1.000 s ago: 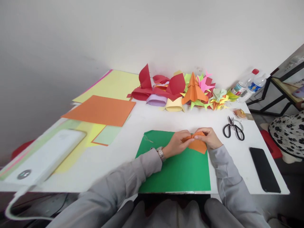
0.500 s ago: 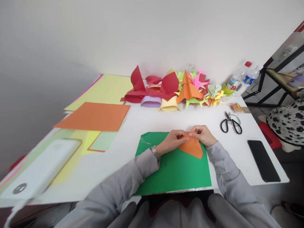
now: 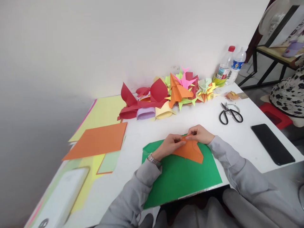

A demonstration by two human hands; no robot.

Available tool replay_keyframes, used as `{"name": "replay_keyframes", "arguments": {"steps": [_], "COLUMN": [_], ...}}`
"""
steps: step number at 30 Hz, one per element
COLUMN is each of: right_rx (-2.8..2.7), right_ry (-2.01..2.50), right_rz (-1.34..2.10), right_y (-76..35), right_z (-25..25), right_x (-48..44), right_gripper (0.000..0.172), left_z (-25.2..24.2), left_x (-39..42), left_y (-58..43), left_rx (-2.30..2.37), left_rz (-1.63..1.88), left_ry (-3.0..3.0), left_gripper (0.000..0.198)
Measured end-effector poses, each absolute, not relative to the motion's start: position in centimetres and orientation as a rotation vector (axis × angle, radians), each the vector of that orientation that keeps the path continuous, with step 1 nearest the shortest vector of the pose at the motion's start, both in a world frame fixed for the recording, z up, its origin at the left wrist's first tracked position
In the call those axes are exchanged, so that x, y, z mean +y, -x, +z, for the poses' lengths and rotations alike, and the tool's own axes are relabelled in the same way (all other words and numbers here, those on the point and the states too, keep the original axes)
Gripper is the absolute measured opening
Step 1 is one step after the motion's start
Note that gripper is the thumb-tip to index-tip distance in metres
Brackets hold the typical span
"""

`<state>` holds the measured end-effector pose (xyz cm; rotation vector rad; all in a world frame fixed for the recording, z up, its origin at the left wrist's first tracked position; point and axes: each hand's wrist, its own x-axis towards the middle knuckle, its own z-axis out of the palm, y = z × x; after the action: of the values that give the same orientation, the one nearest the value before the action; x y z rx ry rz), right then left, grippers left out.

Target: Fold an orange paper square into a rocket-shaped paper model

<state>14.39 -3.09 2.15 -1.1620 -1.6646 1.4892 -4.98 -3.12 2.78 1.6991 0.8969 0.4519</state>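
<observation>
An orange piece of folded paper (image 3: pixel 191 152) lies over a green sheet (image 3: pixel 182 177) near the table's front edge. My left hand (image 3: pixel 169 145), with a metal watch at the wrist, pinches the paper's far edge between thumb and fingers. Close beside it, my right hand (image 3: pixel 200 134) grips the same edge, thumb on top. The fingertips of both hands nearly meet there and cover part of the fold. The paper's near side spreads out flat towards me, with a pointed corner at the right.
Folded paper shapes (image 3: pixel 161 96) are heaped along the wall. Black-handled scissors (image 3: pixel 229 114), a black phone (image 3: pixel 272 144) and two bottles (image 3: pixel 225 71) stand or lie at right. Orange card (image 3: pixel 97 139), pale sheets and a white device (image 3: pixel 67 196) are on the left.
The head view has tilted and turned, shifting the whole scene. Both hands keep hold of the orange paper, and more of its left side now shows below my left hand.
</observation>
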Motion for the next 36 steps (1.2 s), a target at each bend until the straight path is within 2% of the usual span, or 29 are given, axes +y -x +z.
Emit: {"name": "replay_keyframes", "arguments": {"steps": [10, 24, 29, 36], "right_rx": [-1.471, -1.127, -0.896, -0.873], "right_ry": [1.178, 1.146, 1.105, 1.081], "right_rz": [1.565, 1.714, 1.704, 1.716], "right_y": [-13.99, -14.27, -14.76, -14.87], "right_z": [1.84, 2.02, 2.27, 2.24], "right_x": [-2.78, -2.61, -2.5, -2.45], "right_gripper": [0.033, 0.027, 0.029, 0.03], "left_z": [2.97, 2.3, 2.24, 2.17], "left_x": [-3.17, -3.11, -2.84, -2.73], "left_y": [5.31, 5.77, 5.81, 5.76], "left_rx": [0.986, 0.98, 0.946, 0.95], "left_rz": [0.429, 0.539, 0.623, 0.784], "left_ry": [-1.678, -1.359, -1.064, -0.923], "left_gripper": [0.048, 0.034, 0.033, 0.029]}}
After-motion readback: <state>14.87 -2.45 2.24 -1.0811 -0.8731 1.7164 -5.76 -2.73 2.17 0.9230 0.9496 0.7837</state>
